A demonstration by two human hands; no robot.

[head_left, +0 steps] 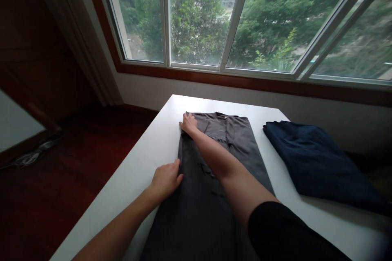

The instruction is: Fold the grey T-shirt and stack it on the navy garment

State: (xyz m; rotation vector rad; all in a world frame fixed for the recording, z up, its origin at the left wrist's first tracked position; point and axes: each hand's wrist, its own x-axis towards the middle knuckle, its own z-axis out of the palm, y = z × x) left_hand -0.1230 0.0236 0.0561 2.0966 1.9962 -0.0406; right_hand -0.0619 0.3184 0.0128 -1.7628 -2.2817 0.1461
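Note:
A dark grey T-shirt (245,147) lies lengthwise on the white table, its collar at the far end and dark raised lettering down the front. My right hand (189,123) reaches across it to the far left corner, by the shoulder. Its fingers are bent over the fabric there, with the thumb at the edge. Nearer to me, my left hand (167,177) is closed on the shirt's left edge, thumb on top and some fingers hidden. My right forearm covers part of the lettering.
Folded dark navy cloth (318,159) lies on the right of the white table (134,163). Beyond the table stand a wall and a sliding window (196,65). Dark red floor (101,147), a curtain (82,49) and a bundled cable (33,155) are on the left.

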